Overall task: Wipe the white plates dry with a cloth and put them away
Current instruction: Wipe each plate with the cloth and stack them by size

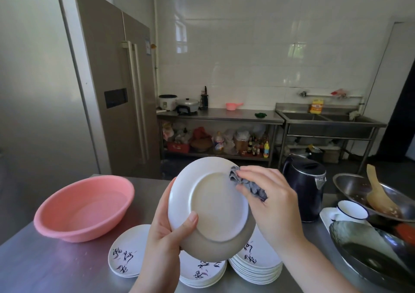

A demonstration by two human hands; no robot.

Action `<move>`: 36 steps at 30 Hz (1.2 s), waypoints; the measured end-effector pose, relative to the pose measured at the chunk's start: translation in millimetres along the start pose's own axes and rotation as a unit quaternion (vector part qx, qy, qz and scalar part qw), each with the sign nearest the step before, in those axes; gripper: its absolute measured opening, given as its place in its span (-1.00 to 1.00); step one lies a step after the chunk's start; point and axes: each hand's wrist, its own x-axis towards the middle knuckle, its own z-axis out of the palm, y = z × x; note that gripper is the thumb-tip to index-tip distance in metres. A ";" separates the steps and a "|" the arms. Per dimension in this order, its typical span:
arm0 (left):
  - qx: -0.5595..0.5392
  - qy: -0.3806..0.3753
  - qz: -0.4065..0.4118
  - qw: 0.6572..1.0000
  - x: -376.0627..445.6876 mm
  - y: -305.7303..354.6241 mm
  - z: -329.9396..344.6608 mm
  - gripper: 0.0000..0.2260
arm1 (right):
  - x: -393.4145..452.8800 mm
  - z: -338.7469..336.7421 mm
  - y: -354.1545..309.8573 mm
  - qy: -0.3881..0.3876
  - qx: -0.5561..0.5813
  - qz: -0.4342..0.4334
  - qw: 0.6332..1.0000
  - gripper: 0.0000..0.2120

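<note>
— Gripping the plate (215,205) by its lower left rim, the left hand (166,236) had its thumb hooked over the near face and its fingers behind; did you catch that?

— I did. The plate was tilted up off the counter (45,268), its underside and foot ring facing the person, held above the stacks.

— And the right hand (269,200)?

— It had its fingers curled round a bunched grey cloth (249,185), pressing it against the plate's upper right rim.

— Where were the rest of the plates?

— Right below the hands, at the counter's near edge. Three lots with dark brush lettering: a low stack (125,252) on the left, a middle stack (202,274) partly hidden under the held plate, and a taller right stack (258,268) just beside it.

— Anything else on that counter?

— A pink basin (83,207) stood to the left, well apart from the stacks. To the right, a dark kettle (305,187) stood just behind the right hand. Beyond it sat a white cup (352,210) with a dark rim, a metal bowl (350,182) holding a wooden spatula (379,194), and a dark wok (370,254) at the near right.

— And further back?

— A tall fridge (116,86) on the left, a steel table (220,115) against the tiled wall and a sink (325,119) beside that.
</note>
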 end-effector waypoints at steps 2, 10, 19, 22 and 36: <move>0.008 -0.005 0.001 1.000 -0.7 -2.2 -0.3 -0.34 | 9.5 -4.5 -3.6 0.024 0.021 -0.009 0.999 -0.75; 0.031 -0.057 0.017 0.998 -4.9 -7.3 7.1 -0.38 | 24.7 18.0 -20.5 -0.137 0.035 -0.148 0.979 -0.76; -0.023 -0.028 -0.002 0.999 -7.5 -6.1 -4.5 -0.36 | 29.0 7.3 2.6 -0.101 0.091 0.011 0.991 -0.75; -0.046 0.005 -0.002 0.999 -3.8 -0.9 -4.2 -0.45 | 19.7 1.5 12.4 -0.066 0.090 0.056 0.992 -0.77; -0.113 0.120 -0.022 0.986 5.3 -1.5 10.6 -0.52 | -58.8 32.0 -23.9 0.097 0.018 0.072 0.993 -0.81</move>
